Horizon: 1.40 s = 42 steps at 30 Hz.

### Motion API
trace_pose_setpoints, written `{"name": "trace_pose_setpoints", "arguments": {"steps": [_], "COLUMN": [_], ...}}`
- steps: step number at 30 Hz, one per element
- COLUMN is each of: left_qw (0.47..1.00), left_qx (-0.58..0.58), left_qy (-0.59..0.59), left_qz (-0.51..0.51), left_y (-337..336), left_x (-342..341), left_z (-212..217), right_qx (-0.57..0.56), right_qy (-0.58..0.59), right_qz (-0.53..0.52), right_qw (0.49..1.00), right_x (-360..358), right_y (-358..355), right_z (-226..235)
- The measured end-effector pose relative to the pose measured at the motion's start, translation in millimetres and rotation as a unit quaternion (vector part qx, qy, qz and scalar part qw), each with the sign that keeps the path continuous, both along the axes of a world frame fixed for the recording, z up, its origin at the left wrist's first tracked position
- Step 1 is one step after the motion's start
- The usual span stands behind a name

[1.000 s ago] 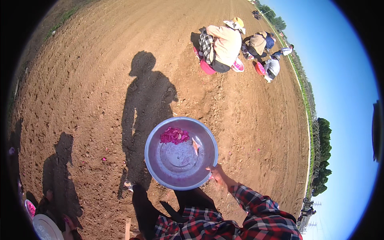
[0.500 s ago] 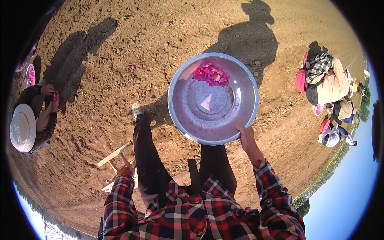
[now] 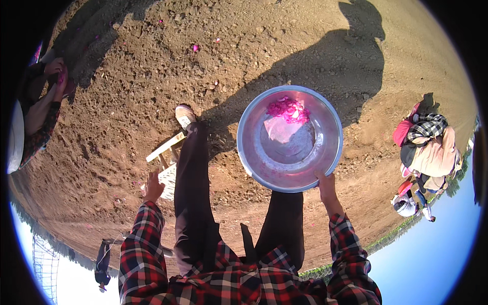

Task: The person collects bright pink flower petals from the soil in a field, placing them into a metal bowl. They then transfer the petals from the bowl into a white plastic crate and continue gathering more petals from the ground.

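My right hand (image 3: 324, 182) grips the near rim of a large shiny metal bowl (image 3: 325, 117) held out in front of me. A small heap of pink petals (image 3: 287, 109) lies at the bowl's far side. My left hand (image 3: 152, 184) reaches down beside my left leg and touches a small white wooden stool (image 3: 165, 162) that stands on the brown soil. Both sleeves are red and black plaid. My dark trouser legs and one light shoe (image 3: 185, 116) show below the bowl.
Bare tilled soil (image 3: 152, 76) lies all around, with loose pink petals (image 3: 195, 48) scattered on it. A person crouches at the left edge (image 3: 40, 112) beside a white basin. Other people crouch at the right (image 3: 427, 147).
The view has swung and tilted further down. The bowl sits more to the right of the picture. My left hand has come to the stool beside my leg.
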<state>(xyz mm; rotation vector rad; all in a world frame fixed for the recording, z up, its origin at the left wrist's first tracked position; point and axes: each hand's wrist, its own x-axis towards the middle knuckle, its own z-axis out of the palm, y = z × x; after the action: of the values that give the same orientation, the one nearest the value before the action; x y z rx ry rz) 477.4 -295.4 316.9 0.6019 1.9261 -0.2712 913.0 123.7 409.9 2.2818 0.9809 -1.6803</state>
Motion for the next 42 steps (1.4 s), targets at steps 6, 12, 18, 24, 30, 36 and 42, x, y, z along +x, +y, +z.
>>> {"name": "trace_pose_setpoints", "arguments": {"steps": [6,12,18,24,30,36,42], "left_qw": [0.768,0.671,0.723,0.705,0.762,0.773,0.764], "left_qx": [0.140,0.112,0.030,0.008,-0.061,-0.052,-0.032], "left_qy": [-0.304,-0.411,-0.257,-0.190,-0.179,-0.180,-0.176], "left_qz": [0.546,0.607,0.641,0.683,0.619,0.606,0.620], "left_y": [164.2,235.9,233.9,243.5,247.2,252.9,254.2], "left_x": [4.4,61.5,162.0,237.5,238.7,242.7,252.3], "left_z": [4.2,-6.9,-69.3,-80.0,-82.7,-82.5,-80.6], "right_qx": [-0.032,-0.094,-0.035,0.281,0.279,0.292,0.178], "right_qy": [0.062,0.104,0.090,0.123,0.117,0.150,0.147], "right_qz": [0.061,0.177,0.324,0.407,0.503,0.564,0.563], "right_qw": [0.996,0.974,0.941,0.860,0.809,0.758,0.793], "right_x": [-55.6,-62.6,-51.6,-78.8,-112.5,-105.2,-98.2], "right_y": [2.0,49.8,108.9,108.9,22.5,-0.7,6.7], "right_z": [-24.7,-72.2,-154.5,-187.0,-260.2,-283.6,-271.9]}}
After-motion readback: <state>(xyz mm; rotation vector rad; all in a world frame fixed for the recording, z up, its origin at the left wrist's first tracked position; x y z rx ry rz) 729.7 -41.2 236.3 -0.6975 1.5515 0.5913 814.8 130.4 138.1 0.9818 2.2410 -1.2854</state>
